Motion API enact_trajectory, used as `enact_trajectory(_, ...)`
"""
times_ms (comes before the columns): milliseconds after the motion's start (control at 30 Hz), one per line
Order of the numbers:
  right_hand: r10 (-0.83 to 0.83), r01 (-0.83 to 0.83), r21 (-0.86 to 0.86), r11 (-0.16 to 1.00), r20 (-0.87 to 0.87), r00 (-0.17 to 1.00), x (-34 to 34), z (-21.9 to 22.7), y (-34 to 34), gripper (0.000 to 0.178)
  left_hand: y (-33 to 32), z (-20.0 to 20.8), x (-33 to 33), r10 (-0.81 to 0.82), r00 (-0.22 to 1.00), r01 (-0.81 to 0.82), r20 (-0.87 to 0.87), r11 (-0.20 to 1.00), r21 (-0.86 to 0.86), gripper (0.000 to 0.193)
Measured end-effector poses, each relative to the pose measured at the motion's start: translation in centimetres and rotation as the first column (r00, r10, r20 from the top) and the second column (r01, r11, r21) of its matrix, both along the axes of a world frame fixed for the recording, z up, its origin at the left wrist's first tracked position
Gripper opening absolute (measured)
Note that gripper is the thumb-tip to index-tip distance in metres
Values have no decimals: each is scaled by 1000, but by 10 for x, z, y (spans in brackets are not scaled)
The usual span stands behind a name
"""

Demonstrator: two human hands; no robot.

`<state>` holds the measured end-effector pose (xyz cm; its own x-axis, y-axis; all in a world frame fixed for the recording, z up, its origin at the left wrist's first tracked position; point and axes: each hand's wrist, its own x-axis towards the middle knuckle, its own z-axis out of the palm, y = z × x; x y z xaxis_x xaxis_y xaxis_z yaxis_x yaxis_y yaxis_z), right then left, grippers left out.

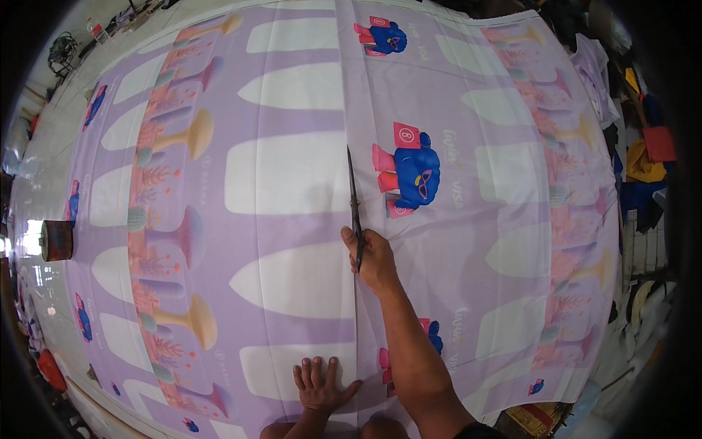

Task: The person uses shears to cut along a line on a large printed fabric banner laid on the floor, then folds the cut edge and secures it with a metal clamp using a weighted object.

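A large sheet of lilac printed fabric (292, 227) spreads out in front of me, patterned with white arch shapes, coral-like bands and blue cartoon figures. Down its middle runs a lengthwise line where the left and right parts meet. My right hand (375, 257) grips a pair of dark scissors (355, 201), whose blades point away from me along that line. From this view I cannot tell how far the blades are apart. Near the front edge, my left hand (322, 384) lies flat on the fabric, fingers spread, just left of the line.
A dark, rusty can (57, 241) stands on the fabric's left edge. Glossy pale floor tiles (45, 278) show beyond it. Piled cloths, among them a yellow one (645, 162) and a red piece (659, 144), crowd the right side. A bottle (95, 30) stands at the far left.
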<state>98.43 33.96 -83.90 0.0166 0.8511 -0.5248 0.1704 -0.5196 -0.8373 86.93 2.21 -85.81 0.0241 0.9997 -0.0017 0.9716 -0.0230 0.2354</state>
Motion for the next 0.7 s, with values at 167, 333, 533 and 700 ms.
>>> enact_trajectory(167, 3, -3, -23, 1000, 28, 1000, -7, 10, 19, 57, 0, 0, -1, 1, 1000, -1, 1, 1000, 21, 84)
enact_trajectory(333, -5, 9, -46, 999, 87, 996, -16, 16, 54, 59, 1, 2, 0, -4, 1000, 4, 2, 1000, 13, 84)
enact_trajectory(533, -27, 29, -22, 999, 84, 996, -21, 14, 59, 57, -1, -2, -2, -13, 1000, 12, 18, 1000, 29, 88)
enact_trajectory(700, -31, 28, 38, 999, 74, 997, -17, 7, 57, 56, 1, 1, -1, -13, 1000, 13, 11, 1000, 8, 87)
